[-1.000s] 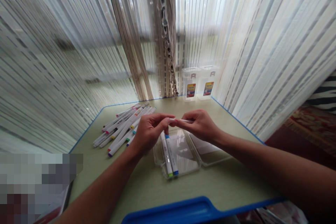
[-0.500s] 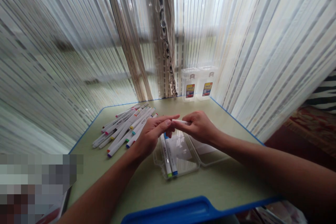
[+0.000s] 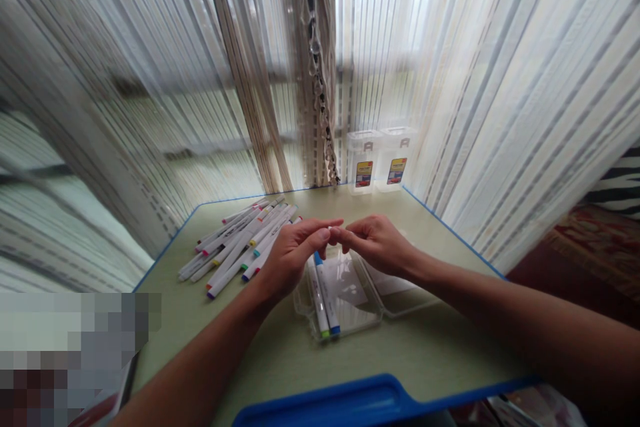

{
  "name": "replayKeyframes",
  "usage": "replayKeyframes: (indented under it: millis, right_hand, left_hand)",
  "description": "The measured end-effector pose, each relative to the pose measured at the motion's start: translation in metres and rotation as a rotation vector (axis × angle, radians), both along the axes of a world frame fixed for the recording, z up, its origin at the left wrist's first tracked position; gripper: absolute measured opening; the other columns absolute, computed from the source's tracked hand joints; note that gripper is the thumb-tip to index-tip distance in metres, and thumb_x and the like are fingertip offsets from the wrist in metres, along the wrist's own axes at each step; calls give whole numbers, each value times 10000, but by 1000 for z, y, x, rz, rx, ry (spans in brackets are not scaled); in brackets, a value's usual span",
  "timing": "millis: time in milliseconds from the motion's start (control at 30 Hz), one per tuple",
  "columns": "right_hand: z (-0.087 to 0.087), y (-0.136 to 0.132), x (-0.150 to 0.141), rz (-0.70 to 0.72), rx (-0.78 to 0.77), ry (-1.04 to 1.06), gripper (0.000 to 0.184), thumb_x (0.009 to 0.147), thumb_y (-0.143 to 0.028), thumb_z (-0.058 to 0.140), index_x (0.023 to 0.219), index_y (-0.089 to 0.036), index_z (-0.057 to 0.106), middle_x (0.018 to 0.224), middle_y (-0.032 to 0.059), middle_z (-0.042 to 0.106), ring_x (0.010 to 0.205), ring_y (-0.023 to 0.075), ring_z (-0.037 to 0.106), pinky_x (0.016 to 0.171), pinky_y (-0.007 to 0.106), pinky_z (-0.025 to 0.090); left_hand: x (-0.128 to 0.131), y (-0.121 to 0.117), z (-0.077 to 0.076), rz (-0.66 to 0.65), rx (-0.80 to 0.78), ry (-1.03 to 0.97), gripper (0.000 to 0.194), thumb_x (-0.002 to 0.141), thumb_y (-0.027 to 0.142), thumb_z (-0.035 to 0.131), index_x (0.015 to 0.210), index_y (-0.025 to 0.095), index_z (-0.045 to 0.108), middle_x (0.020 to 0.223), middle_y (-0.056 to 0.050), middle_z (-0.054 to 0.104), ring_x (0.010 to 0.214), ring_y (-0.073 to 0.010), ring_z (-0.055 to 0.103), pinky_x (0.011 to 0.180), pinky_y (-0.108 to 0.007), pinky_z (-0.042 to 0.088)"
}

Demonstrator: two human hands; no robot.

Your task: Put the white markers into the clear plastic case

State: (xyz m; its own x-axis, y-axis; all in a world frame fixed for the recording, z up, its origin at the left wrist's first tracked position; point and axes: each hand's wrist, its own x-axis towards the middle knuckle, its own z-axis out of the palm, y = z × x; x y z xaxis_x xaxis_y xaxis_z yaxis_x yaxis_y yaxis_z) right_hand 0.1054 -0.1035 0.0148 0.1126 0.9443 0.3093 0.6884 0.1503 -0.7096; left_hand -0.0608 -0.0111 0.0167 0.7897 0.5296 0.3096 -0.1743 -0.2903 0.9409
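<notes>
My left hand [image 3: 295, 250] and my right hand [image 3: 377, 240] meet at the fingertips above an open clear plastic case [image 3: 357, 327]. Both hands are closed around a white marker, which is almost wholly hidden by the fingers. My left forefinger points out straight while the thumb presses in below it. On the right, the fingers are curled in. Inside the case, at its left side, lie a green-ended marker [image 3: 320, 303] and a blue-ended marker [image 3: 329, 300], side by side. Left of my left hand, a loose pile of white markers [image 3: 233, 250] with coloured ends lies on the table.
Two clear cases [image 3: 363, 153] with yellow labels stand upright at the back of the pale green table [image 3: 270, 353]. A blue tray-like edge [image 3: 320, 403] runs along the front. String curtains [image 3: 165, 80] hang close behind the table.
The white marker's barrel, visible between my hands before, is now covered by my fingers. My right hand has turned slightly and closed in on my left. The case and the pile stay put.
</notes>
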Motion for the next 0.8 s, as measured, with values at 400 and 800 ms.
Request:
replayKeyframes:
  millis: [400, 800]
  right_hand:
    - [-2, 4, 1, 20, 50, 67, 539, 867, -563, 518, 595, -114, 640, 529, -41, 337, 512, 86, 320, 475, 235, 219]
    - [-3, 3, 0, 41, 56, 81, 484, 874, -527, 526, 659, -113, 655, 554, -42, 324, 523, 84, 297, 476, 241, 206]
  left_hand:
    - [4, 1, -1, 169, 91, 35, 255, 846, 305, 600, 968, 116, 718, 679, -26, 615, 571, -108, 522, 535, -223, 442]
    - [5, 5, -4, 185, 107, 25, 229, 866, 316, 563, 936, 124, 668, 635, 5, 566, 546, -103, 531, 536, -220, 439]
